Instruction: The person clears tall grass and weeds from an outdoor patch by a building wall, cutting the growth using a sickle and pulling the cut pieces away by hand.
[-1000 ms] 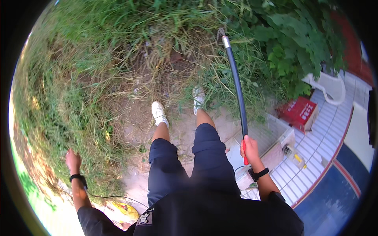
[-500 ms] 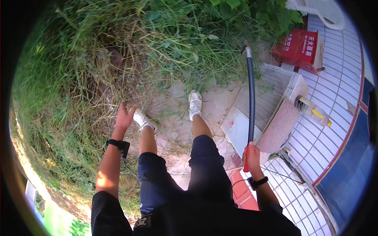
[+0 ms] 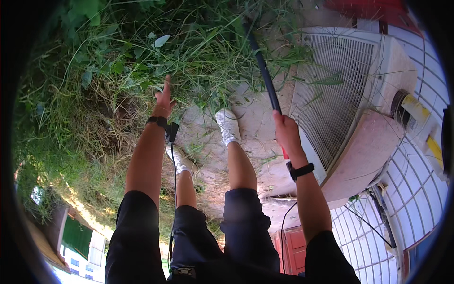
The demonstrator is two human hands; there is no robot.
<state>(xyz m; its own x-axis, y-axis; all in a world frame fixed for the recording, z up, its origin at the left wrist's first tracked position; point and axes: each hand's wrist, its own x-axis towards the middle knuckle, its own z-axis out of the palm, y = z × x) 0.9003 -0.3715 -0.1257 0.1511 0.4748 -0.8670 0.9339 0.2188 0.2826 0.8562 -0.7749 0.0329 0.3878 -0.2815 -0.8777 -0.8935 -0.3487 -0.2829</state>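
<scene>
My right hand (image 3: pixel 286 132) is closed round the red-gripped lower end of a long black-handled tool (image 3: pixel 266 71). The shaft slants up and to the left, and its far end reaches into the green grass (image 3: pixel 203 57), where its head is hidden. On the left, my left hand (image 3: pixel 163 100) stretches forward with fingers extended and thumb apart, holding nothing. It hovers at the edge of the grass, near a clump of dry stalks (image 3: pixel 109 109); whether it touches any blade I cannot tell. Both wrists wear black bands with cables.
A white grilled unit (image 3: pixel 331 94) stands close to the right of the tool, with a pinkish slab (image 3: pixel 364 146) beside it. A clear plastic bottle (image 3: pixel 418 116) lies near the white tiled wall (image 3: pixel 406 189). A red box (image 3: pixel 373 9) is at the top right. My white shoes stand on bare ground.
Both hands have moved forward, and my right hand also shifted left with the tool, whose shaft now tilts left into the grass. My view has moved closer to the grass and the grilled unit.
</scene>
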